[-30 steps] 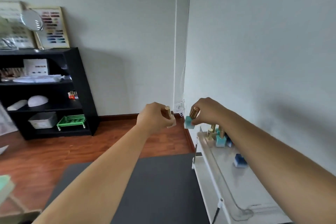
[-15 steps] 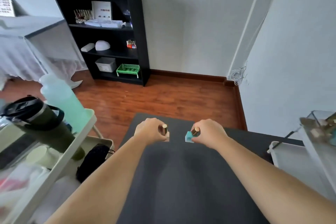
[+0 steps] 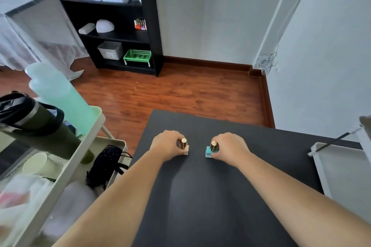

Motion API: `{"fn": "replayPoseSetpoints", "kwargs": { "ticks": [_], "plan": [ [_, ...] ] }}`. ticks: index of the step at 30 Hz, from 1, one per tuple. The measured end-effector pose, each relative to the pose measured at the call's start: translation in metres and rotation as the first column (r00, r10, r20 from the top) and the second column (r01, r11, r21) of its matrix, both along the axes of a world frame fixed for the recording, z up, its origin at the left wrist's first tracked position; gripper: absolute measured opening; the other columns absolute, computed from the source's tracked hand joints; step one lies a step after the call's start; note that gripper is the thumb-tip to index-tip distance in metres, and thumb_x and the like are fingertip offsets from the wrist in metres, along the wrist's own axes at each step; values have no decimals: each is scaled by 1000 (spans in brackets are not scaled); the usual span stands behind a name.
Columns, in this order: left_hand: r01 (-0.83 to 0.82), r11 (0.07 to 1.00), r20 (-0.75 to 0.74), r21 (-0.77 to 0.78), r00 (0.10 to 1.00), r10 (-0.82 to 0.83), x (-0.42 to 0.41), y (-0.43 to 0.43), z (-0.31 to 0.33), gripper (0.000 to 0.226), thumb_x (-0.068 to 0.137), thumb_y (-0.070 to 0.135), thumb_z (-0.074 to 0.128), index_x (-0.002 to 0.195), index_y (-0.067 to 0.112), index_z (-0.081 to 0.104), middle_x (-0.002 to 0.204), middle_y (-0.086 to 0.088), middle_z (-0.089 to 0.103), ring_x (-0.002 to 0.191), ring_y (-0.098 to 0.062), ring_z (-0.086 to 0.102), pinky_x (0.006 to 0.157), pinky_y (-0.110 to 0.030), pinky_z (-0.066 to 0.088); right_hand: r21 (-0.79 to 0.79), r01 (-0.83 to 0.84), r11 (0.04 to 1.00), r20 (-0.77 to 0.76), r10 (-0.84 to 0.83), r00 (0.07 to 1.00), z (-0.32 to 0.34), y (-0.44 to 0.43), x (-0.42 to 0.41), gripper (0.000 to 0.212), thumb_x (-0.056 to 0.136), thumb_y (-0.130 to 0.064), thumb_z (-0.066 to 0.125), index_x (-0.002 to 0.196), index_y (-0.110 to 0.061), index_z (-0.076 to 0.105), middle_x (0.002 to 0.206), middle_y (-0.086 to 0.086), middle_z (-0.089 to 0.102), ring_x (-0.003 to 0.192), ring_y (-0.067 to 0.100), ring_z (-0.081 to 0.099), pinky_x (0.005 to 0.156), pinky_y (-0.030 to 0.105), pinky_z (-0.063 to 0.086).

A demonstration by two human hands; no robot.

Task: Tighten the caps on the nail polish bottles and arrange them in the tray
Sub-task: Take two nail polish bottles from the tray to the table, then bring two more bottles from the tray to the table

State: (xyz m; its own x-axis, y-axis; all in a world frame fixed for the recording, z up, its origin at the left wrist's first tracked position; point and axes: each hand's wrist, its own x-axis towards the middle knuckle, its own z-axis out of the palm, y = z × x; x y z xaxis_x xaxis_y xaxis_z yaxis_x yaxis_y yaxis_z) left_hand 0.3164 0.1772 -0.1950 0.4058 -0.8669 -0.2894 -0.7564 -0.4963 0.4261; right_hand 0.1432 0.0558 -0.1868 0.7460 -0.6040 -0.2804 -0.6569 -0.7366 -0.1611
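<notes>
My left hand is shut on a pale pink nail polish bottle with a gold cap, standing upright on the black table. My right hand is shut on a teal nail polish bottle with a gold cap, also upright on the table. The two bottles stand a short gap apart near the table's middle. A white tray lies at the table's right edge, well to the right of my right hand.
A pale cart at the left holds a dark tumbler, a mint bottle and a black pouch. A black shelf unit stands at the back on the wooden floor. Grey walls close the right side.
Both hands carried the bottles from beside the tray stand at the right down onto the black table. The view swung left and down.
</notes>
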Motion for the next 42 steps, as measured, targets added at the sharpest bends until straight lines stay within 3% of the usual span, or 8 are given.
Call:
{"fn": "replayPoseSetpoints", "kwargs": {
  "ticks": [7,11,16,22,27,34,39,42],
  "plan": [
    [-14,1000,-23,-17,1000,13,-2,3,13,25,69,33,72,93,34,67,101,17,63,93,-11,59,71,-27,46,85,29,996,-29,-27,999,11,-2,-10,34,73,-41,70,104,-28,62,103,-5,64,94,20,59,67,29,39],
    [16,1000,20,-27,1000,-15,-1,3,47,37,69,38,77,103,38,63,112,19,61,107,-7,53,81,-27,44,103,60,993,-19,-58,998,43,-17,-23,46,73,-40,74,115,-31,59,117,-2,60,79,18,57,70,29,43],
    [37,982,101,-183,995,-19,-25,-25,119,38,67,38,80,102,37,64,110,18,61,96,-6,55,78,-30,45,43,86,995,158,-92,983,116,-45,-54,43,72,-37,76,112,-30,63,119,-3,65,102,19,62,88,37,50],
    [216,885,184,-413,971,-150,-115,-98,195,27,73,40,73,98,36,65,102,18,64,75,-3,48,72,-27,40,-27,244,969,369,-217,904,203,-80,-154,35,70,-31,78,103,-26,67,109,0,67,91,16,59,84,32,48],
    [398,783,190,-479,917,-350,-220,-155,223,26,75,40,70,100,36,64,101,18,62,83,-7,53,76,-28,43,-56,448,892,467,-373,802,241,-104,-269,34,74,-28,76,106,-23,66,113,-4,66,97,15,58,84,33,48],
    [609,672,188,-422,784,-592,-342,-188,218,31,78,44,69,107,35,62,107,19,61,91,-7,57,79,-29,46,26,675,737,559,-571,602,235,-103,-409,30,75,-26,76,103,-24,67,108,-4,67,90,11,55,75,26,40],
    [655,664,171,-361,746,-643,-383,-194,192,38,73,50,70,108,36,62,110,17,62,101,-9,56,84,-32,48,98,705,702,502,-647,574,202,-96,-444,31,74,-27,76,104,-25,67,112,-4,66,93,11,56,79,26,41],
    [640,696,159,-326,763,-627,-395,-194,176,41,67,58,68,103,40,62,102,20,60,92,-7,54,68,-25,41,123,685,718,481,-647,591,182,-97,-445,34,74,-28,76,106,-26,66,116,-4,64,97,11,55,81,26,40]
  ]
}}
